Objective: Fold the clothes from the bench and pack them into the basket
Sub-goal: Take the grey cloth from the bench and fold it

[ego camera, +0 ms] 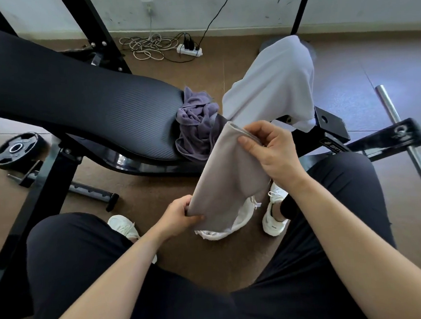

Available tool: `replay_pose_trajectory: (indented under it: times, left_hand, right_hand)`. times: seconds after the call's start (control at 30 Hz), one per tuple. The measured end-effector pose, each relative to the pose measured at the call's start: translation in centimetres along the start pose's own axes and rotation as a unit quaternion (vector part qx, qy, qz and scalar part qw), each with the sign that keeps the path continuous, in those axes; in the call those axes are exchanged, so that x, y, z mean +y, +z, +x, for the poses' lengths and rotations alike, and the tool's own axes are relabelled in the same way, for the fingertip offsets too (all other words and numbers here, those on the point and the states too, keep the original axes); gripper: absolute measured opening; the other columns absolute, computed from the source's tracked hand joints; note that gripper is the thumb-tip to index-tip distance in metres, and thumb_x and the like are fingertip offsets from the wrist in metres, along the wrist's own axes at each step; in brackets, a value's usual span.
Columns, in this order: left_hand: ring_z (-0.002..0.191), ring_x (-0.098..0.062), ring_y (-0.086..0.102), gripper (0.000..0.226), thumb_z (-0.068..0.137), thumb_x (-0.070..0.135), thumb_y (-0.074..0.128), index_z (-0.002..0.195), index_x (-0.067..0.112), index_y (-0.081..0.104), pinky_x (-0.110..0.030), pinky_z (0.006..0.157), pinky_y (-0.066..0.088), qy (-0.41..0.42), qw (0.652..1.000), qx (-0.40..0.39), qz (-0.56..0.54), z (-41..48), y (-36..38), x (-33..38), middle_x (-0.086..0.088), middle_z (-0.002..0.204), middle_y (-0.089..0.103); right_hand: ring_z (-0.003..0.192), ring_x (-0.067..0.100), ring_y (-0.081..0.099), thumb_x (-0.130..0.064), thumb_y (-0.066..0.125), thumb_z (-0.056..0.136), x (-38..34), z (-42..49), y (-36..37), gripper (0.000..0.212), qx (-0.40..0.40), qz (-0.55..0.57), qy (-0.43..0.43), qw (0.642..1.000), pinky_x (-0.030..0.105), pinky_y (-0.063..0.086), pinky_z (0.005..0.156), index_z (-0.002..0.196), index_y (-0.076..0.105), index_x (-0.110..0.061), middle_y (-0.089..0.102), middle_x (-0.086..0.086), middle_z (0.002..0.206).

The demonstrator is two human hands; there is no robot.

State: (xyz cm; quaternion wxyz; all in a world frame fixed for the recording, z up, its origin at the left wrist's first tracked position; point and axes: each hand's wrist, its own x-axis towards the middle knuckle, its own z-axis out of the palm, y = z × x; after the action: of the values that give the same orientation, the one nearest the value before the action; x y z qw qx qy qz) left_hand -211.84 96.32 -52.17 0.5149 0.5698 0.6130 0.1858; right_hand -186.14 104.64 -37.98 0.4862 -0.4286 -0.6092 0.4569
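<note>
Taupe garment (228, 173) held up before the weight bench (73, 94)
My left hand (180, 218) grips its lower edge, my right hand (271, 149) pinches the top corner. I judge it soft, light and limp, so corners and hems are the best holds. I see no basket.

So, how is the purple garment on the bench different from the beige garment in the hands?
The purple garment lies crumpled on the bench, untouched; the beige garment hangs stretched smooth between the left hand and right hand. Purple is darker than beige. Both are soft cloth.
</note>
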Motion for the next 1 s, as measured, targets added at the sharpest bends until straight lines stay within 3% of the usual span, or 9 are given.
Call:
replay_pose_trajectory:
  times: [0.1, 0.2, 0.3, 0.43, 0.6, 0.8, 0.9, 1.0]
  left_hand:
    - [0.099, -0.018, 0.072, 0.026, 0.078, 0.026, 0.082, 0.103, 0.027, 0.074, -0.047, 0.089, 0.059, -0.009, 1.0, -0.015, 0.026, 0.3, 0.3, -0.6, 0.004, 0.101, 0.077]
    - [0.086, -0.019, 0.07, 0.022, 0.075, 0.034, 0.08, 0.094, 0.024, 0.077, -0.042, 0.082, 0.055, -0.028, 0.999, 0.002, 0.019, 0.4, 0.1, -0.8, -0.004, 0.091, 0.076]
    - [0.074, -0.014, 0.058, 0.028, 0.076, 0.031, 0.08, 0.089, 0.007, 0.072, -0.034, 0.072, 0.046, -0.06, 0.995, 0.071, -0.039, 0.5, -0.7, -0.3, -0.01, 0.077, 0.066]
    - [0.082, -0.018, 0.063, 0.013, 0.088, 0.01, 0.076, 0.094, -0.001, 0.072, -0.037, 0.08, 0.049, -0.059, 0.966, 0.181, -0.178, 0.4, -2.3, 0.7, -0.008, 0.087, 0.071]
    - [0.092, -0.015, 0.072, 0.011, 0.092, 0.01, 0.073, 0.1, 0.017, 0.075, -0.035, 0.084, 0.058, -0.014, 0.924, 0.265, -0.274, -0.4, -3.7, 2.7, -0.002, 0.1, 0.078]
    - [0.083, -0.012, 0.069, 0.003, 0.094, 0.014, 0.071, 0.096, 0.014, 0.073, -0.035, 0.076, 0.056, 0.026, 0.922, 0.301, -0.241, -0.8, -3.8, 3.5, 0.0, 0.091, 0.076]
    - [0.084, -0.016, 0.067, 0.005, 0.094, 0.016, 0.072, 0.095, 0.012, 0.072, -0.038, 0.078, 0.054, 0.039, 0.932, 0.294, -0.209, -0.9, -3.5, 3.6, -0.011, 0.095, 0.074]
    - [0.075, -0.011, 0.059, 0.011, 0.094, 0.016, 0.071, 0.089, 0.007, 0.067, -0.03, 0.07, 0.048, 0.057, 0.941, 0.281, -0.177, -0.9, -2.9, 4.0, -0.013, 0.083, 0.068]
  right_hand:
    - [0.079, 0.002, 0.064, -0.007, 0.076, 0.089, 0.3, 0.4, -0.8, 0.017, 0.055, -0.016, 0.0, 0.998, 0.018, 0.049, 0.078, 0.09, 0.07, -0.023, 0.07, -0.017, 0.08]
    - [0.08, -0.001, 0.065, -0.009, 0.076, 0.089, 1.1, 1.0, -1.7, 0.019, 0.093, -0.074, 0.008, 0.993, 0.015, 0.049, 0.079, 0.09, 0.069, -0.027, 0.07, -0.02, 0.081]
    - [0.077, 0.001, 0.065, -0.013, 0.077, 0.088, 2.5, 1.5, -3.0, 0.014, 0.118, -0.118, 0.029, 0.986, 0.019, 0.052, 0.079, 0.091, 0.07, -0.024, 0.071, -0.012, 0.083]
    - [0.078, 0.009, 0.063, -0.011, 0.076, 0.087, 4.0, 2.2, -4.5, 0.017, 0.127, -0.133, 0.075, 0.98, 0.026, 0.053, 0.081, 0.087, 0.068, -0.026, 0.071, -0.001, 0.085]
    - [0.071, 0.002, 0.063, -0.001, 0.073, 0.088, 4.9, 2.1, -4.5, 0.028, 0.095, -0.079, 0.149, 0.981, 0.016, 0.051, 0.07, 0.091, 0.07, -0.029, 0.069, -0.002, 0.082]
    - [0.077, 0.018, 0.064, -0.008, 0.076, 0.085, 6.1, 1.7, -3.2, 0.022, 0.06, -0.123, 0.169, 0.976, 0.033, 0.056, 0.077, 0.089, 0.071, -0.029, 0.071, 0.009, 0.087]
    - [0.074, 0.015, 0.062, -0.011, 0.078, 0.084, 6.3, 1.2, -1.8, 0.021, 0.033, -0.146, 0.164, 0.975, 0.03, 0.054, 0.074, 0.088, 0.071, -0.031, 0.071, 0.007, 0.087]
    - [0.074, 0.013, 0.06, -0.012, 0.078, 0.085, 6.2, 0.6, 0.4, 0.017, -0.009, -0.144, 0.159, 0.977, 0.024, 0.052, 0.073, 0.093, 0.072, -0.025, 0.068, 0.004, 0.086]
